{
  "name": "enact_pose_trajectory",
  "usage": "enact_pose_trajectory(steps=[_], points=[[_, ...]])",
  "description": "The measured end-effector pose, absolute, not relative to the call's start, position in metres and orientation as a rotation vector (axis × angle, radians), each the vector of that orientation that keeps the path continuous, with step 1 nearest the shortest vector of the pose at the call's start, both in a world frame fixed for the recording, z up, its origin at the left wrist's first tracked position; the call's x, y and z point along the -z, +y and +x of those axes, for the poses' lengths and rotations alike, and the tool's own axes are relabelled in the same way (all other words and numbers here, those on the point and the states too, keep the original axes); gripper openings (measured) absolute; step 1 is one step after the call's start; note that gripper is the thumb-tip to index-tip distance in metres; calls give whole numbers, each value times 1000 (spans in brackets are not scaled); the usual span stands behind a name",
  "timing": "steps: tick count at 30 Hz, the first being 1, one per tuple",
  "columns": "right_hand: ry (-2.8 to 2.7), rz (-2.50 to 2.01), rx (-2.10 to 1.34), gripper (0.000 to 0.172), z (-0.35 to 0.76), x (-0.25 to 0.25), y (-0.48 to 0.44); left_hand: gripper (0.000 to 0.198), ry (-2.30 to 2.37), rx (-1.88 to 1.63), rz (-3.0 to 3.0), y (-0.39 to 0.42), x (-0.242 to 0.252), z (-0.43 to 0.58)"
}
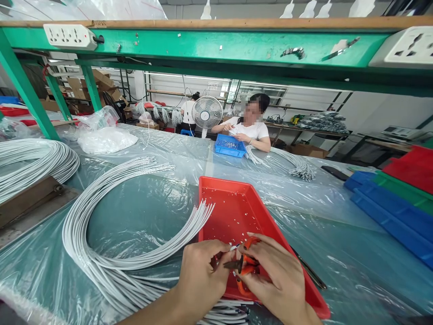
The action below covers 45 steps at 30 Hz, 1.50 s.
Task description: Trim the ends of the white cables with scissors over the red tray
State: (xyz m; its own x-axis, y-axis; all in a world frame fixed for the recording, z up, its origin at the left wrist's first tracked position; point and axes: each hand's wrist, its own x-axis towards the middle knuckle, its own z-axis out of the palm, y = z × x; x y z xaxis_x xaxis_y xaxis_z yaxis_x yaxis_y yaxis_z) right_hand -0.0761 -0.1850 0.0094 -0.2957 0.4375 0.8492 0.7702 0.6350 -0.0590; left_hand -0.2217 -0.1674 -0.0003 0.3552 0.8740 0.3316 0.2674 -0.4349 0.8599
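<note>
On the bench (338, 253), a looped bundle of white cables (76, 225) lies at nine o'clock from a red tray (225, 207). Over the tray's six o'clock end, the right hand (280, 273) has its fingers curled round orange-handled pliers (241, 264), nose towards nine; the left hand's (204, 271) fingers pinch a white wire end (233, 248) beside the pliers.

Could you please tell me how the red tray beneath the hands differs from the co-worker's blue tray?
The red tray lies in the foreground, the blue tray farther back. White scraps lie sparsely across the red tray, while bits crowd the blue tray more thickly. Both are open-topped.
</note>
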Motion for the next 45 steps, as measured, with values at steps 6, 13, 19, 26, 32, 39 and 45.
enact_pose_trajectory(steps=[6, 13, 19, 26, 32, 39, 45], points=[[-2058, -816, 516, 10, -67, -11, -179, 28, 853, -957, 1732, -168, -7, -225], [-2062, -803, 454, 12, -69, -11, -177, 30, 750, -944, 1561, -168, -7, -225], [-1925, -913, 225, 15, -73, -9, -177, 29, 720, -909, 1530, -167, -6, -226], [-1735, -1138, -2, 11, -73, -5, -187, 24, 969, -1002, 1792, -166, -6, -227], [-1792, -1120, 110, 20, -70, -3, -196, 22, 1049, -1061, 1916, -167, 0, -226], [-1792, -1132, 163, 16, -75, -6, -200, 22, 1032, -1165, 2102, -169, 3, -223], [-1818, -1121, 352, 16, -78, -14, -197, 21, 1022, -1247, 2253, -171, 7, -222]])
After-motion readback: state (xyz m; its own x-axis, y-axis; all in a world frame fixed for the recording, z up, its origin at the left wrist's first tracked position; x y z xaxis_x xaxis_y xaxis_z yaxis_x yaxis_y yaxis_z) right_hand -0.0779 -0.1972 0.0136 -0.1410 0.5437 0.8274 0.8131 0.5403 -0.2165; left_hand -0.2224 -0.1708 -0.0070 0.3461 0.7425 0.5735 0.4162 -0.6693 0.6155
